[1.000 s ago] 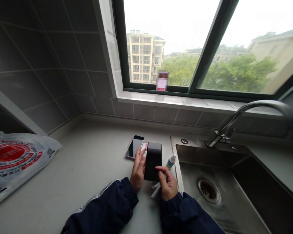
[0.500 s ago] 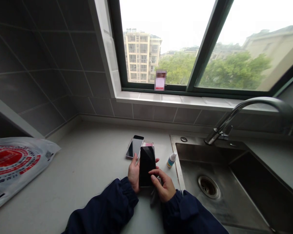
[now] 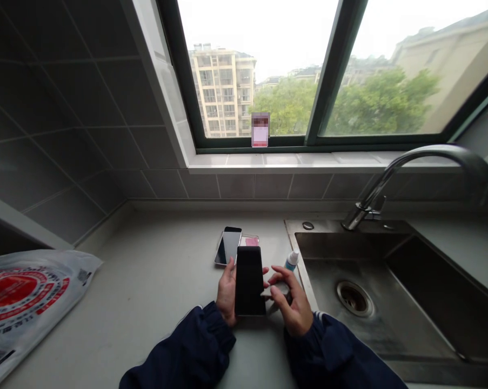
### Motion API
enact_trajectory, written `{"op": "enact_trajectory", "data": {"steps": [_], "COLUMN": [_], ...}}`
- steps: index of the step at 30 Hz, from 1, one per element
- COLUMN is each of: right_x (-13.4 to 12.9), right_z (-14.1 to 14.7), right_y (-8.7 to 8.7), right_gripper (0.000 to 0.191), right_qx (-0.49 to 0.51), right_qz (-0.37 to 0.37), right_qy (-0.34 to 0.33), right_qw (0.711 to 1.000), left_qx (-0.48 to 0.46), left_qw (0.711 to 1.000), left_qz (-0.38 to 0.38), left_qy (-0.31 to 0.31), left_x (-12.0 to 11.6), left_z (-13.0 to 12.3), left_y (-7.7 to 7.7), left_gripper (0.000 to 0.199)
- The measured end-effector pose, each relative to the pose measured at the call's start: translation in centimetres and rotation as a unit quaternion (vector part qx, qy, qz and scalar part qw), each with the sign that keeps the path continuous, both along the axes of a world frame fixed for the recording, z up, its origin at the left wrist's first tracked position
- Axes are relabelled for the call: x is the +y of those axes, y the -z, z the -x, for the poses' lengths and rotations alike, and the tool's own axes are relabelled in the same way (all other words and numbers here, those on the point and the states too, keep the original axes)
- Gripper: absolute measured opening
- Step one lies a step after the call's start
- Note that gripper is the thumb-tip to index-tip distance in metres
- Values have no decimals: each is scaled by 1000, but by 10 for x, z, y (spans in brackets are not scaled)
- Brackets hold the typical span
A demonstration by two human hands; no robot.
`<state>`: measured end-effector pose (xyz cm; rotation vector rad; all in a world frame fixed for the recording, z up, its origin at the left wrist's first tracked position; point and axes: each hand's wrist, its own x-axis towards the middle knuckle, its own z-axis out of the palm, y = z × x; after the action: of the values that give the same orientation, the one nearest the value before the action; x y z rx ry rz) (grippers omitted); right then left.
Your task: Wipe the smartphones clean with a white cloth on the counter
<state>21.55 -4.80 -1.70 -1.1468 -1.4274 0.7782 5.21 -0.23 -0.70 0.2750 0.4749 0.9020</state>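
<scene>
My left hand [image 3: 226, 292] is wrapped round a black smartphone [image 3: 249, 281], held upright with its dark screen facing me. To the right of the phone, my right hand [image 3: 295, 305] is curled, with a grey cloth [image 3: 279, 292] between the fingers and hanging below them. A second phone [image 3: 228, 246], with a pale frame, lies on the counter behind the first. Beside it is a clear phone case [image 3: 252, 241] with something pink in it, partly covered by the held phone. A small bottle with a white cap [image 3: 292, 260] stands behind my right fingers, its lower part hidden.
On the right is a steel sink [image 3: 302, 270] with a curved faucet [image 3: 383, 183]. A white plastic bag with red print [image 3: 37, 292] lies at the left of the pale counter [image 3: 146, 281]. Behind the counter are a tiled wall and a window [image 3: 252, 65].
My right hand has moved away from the phone's screen to the right, showing more of the grey cloth and covering the bottle's lower part. The view has shifted slightly.
</scene>
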Motion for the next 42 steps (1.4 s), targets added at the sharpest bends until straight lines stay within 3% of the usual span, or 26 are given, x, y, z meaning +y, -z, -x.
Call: {"op": "enact_trajectory", "data": {"steps": [4,8,13,16,20,24,26,29,32,36,42], "right_x": [-1,-1,1,-5,-11,6,19,25,14,4,13], "right_z": [-2,0,1,0,3,15,22,28,30,31,27], "right_y": [-2,-6,-11,-17,-33,-42,-37,-21,-5,10,17], "right_gripper": [41,35,36,37,31,27,27,31,33,37,60], "right_qx": [21,-44,-104,-97,-22,-39,-113,-218,-256,-305,-426], "right_qz": [-53,-126,-235,-231,-166,-125,-158,-239,-282,-271,-203], "right_qy": [28,59,28,-5,-67,-99,-62,-15,-60,-123,-115], "right_qw": [998,989,966,968,984,986,979,946,923,905,874], "left_qx": [7,-9,-34,-26,-1,-16,-38,-51,-27,8,17], "left_qw": [1000,1000,999,999,1000,999,998,997,999,996,1000], "left_qz": [-10,-28,-32,-26,4,25,36,31,35,45,12], "left_qy": [20,13,16,8,13,-14,-30,-47,14,74,1], "left_x": [-1,-1,-3,-4,-4,-1,1,3,3,1,0], "left_z": [-1,-3,-5,-6,-7,-8,-9,-8,-5,-3,-7], "left_y": [2,-2,-7,-7,-5,-2,0,-1,-6,-12,-3], "left_gripper": [64,56,53,55,59,57,56,60,76,92,71]}}
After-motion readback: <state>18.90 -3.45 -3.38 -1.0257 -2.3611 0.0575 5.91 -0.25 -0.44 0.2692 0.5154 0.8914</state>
